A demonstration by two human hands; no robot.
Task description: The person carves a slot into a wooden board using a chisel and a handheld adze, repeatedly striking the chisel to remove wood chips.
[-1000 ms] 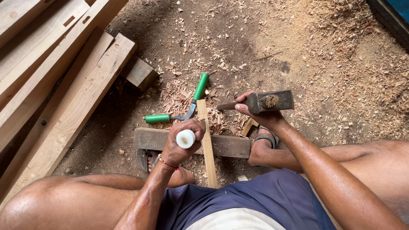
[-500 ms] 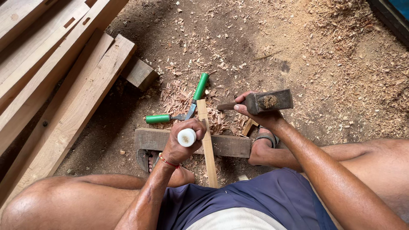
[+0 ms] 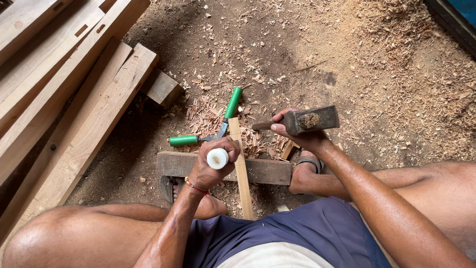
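Earthen floor (image 3: 317, 54), strewn with sawdust and pale wood shavings (image 3: 206, 116) that lie thickest near the middle. A short dark plank (image 3: 267, 171) lies flat on the floor with a narrow light strip (image 3: 241, 173) across it; two green-handled tools (image 3: 208, 131) rest among the shavings just beyond. Long squared timbers (image 3: 74, 99) lie along the left, with a small wooden block (image 3: 162, 88) beside them.

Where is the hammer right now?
In the head view, the hammer is right of centre, gripped in the right hand above the wooden block.
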